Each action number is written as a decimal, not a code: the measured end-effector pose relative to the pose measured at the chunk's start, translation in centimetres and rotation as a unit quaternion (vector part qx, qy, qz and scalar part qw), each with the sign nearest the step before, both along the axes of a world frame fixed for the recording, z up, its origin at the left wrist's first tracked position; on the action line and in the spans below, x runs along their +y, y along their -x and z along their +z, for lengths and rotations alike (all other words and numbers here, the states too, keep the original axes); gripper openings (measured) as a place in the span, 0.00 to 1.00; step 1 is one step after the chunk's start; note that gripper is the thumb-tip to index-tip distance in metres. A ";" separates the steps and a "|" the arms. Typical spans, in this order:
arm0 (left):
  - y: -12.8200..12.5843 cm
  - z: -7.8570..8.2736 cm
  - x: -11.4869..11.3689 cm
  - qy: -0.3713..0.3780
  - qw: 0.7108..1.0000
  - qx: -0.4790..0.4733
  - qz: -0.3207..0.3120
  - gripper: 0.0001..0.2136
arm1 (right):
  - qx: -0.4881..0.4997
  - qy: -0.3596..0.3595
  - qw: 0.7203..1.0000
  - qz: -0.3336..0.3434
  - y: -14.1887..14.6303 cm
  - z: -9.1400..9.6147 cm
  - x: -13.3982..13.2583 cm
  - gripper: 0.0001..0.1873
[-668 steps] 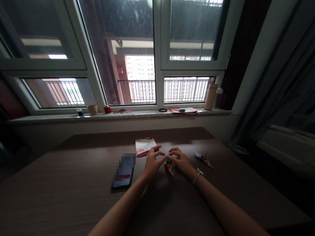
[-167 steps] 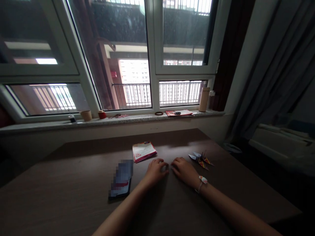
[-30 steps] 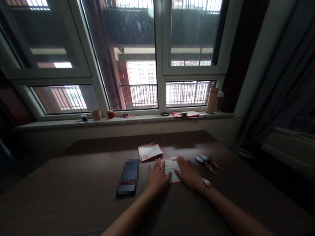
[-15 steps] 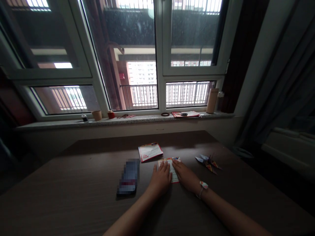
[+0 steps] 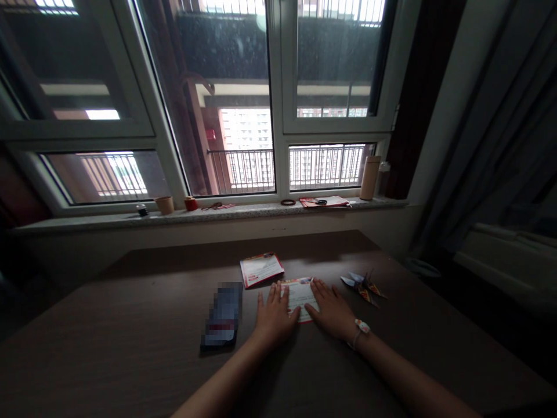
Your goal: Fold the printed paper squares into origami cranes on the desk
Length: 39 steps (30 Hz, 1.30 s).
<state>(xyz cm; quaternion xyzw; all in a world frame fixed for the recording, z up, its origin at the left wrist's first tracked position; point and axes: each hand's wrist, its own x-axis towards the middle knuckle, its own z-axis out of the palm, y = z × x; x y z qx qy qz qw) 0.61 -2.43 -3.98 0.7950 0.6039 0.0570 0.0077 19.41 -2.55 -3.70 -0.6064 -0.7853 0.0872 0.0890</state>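
While the left hand point(image 5: 275, 318) is resting palm-down, its fingers are lying straight and spread over the left side of a rectangular white printed paper sheet with red edging point(image 5: 299, 297). The right hand point(image 5: 334, 312) is covering the opposite side, fingers extended flat, thumb standing apart; neither hand is gripping it. The sheet is lying on the dark brown worktop point(image 5: 130, 342), between and partly beneath the fingers. Another red-edged white printed paper point(image 5: 261, 270) is lying just beyond the left fingers; a dark rectangular phone point(image 5: 223, 316) is lying left of them. Pointed, multicoloured folded-paper pieces point(image 5: 362, 285) are lying right of the right fingers.
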 end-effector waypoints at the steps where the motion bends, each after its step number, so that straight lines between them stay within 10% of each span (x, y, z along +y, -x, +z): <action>1: 0.1 0.0 0.0 0.000 1.000 -0.004 -0.002 0.34 | 0.001 0.001 1.000 -0.001 -0.1 -0.1 0.0 0.39; 10: 0.4 0.4 -0.1 -0.033 0.995 -0.086 -0.038 0.21 | 0.040 -0.063 0.997 0.007 -0.2 0.0 -0.1 0.38; 17: 0.7 0.9 -0.1 -0.027 0.990 -0.116 -0.080 0.17 | 0.152 -0.068 0.970 0.174 -0.3 0.0 0.2 0.23; 26: 4.2 1.7 1.7 0.137 0.967 -0.145 -0.161 0.36 | 0.210 0.061 0.959 0.178 -2.0 1.5 0.8 0.39; 39: 4.0 2.8 1.2 0.134 0.964 -0.148 -0.174 0.25 | 0.217 0.054 0.955 0.192 -2.6 1.6 0.6 0.38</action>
